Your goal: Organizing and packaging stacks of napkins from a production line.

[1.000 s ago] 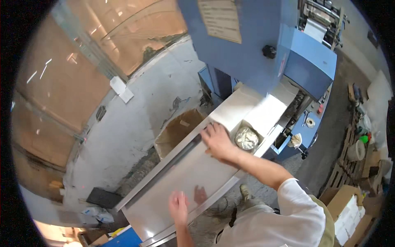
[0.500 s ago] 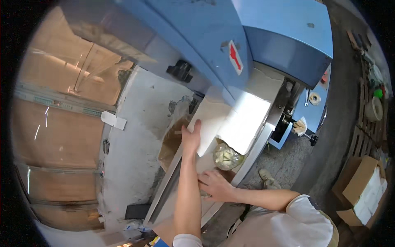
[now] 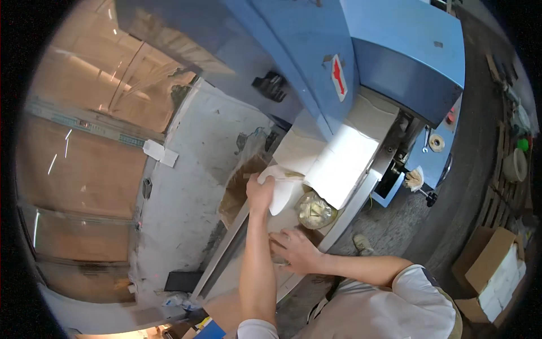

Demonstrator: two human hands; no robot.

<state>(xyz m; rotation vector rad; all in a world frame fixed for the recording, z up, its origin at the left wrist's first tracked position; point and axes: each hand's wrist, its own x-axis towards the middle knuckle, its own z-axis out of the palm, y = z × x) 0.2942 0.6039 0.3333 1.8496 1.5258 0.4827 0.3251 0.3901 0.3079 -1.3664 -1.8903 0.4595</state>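
Note:
My left hand (image 3: pixel 260 193) is closed on the near edge of a white sheet (image 3: pixel 280 199), which curls up at the fingers. My right hand (image 3: pixel 298 252) lies with its fingers spread on the pale bed of the machine, close to my left forearm. Between the hands and further right, a round clear container (image 3: pixel 315 210) with pale yellowish chunks stands on the bed. More white sheets (image 3: pixel 351 164), brightly lit, lie beyond it and run under the blue machine (image 3: pixel 403 70).
A clear plastic bag with brown contents (image 3: pixel 240 195) hangs left of the bed. A black knob (image 3: pixel 270 86) juts from the machine. On its right side are a wrench (image 3: pixel 425 139) and a tape roll (image 3: pixel 436 143). An open cardboard box (image 3: pixel 488 271) stands at far right.
My left hand has closed on the sheet and drawn its edge up and back, so it now bends. My right hand has barely moved. The whole view has shifted slightly.

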